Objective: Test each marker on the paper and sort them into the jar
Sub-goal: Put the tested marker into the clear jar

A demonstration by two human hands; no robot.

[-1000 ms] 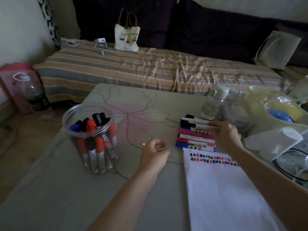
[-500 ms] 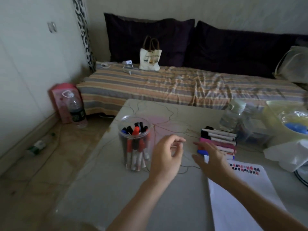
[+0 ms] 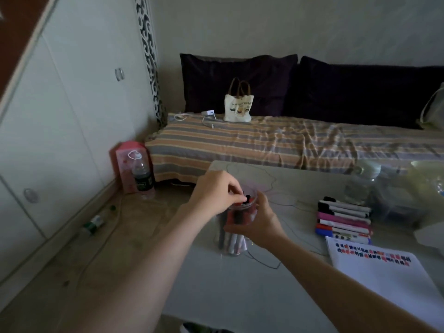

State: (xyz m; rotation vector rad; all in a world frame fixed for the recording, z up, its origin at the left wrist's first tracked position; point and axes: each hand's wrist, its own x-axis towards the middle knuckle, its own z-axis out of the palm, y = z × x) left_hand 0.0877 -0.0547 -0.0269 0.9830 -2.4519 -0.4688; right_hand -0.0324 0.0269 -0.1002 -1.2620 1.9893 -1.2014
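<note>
Left hand (image 3: 216, 193) pinches a marker cap (image 3: 247, 197) at jar (image 3: 236, 236) mouth; right hand (image 3: 258, 224) wraps jar wall. Jar probably light, rigid, slick; brace mid-wall, below the pinch.

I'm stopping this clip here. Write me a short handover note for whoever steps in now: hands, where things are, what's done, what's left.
Left hand: over the jar mouth, fingertips pinching the top of a black-capped marker standing in it.
Right hand: wrapped round the jar's side, steadying it on the table.
Done: the jar already holds many markers; the paper at right shows rows of test marks along its top edge.
Left: a row of markers lies on the table just beyond the paper, waiting to be tested and put in the jar.
</note>
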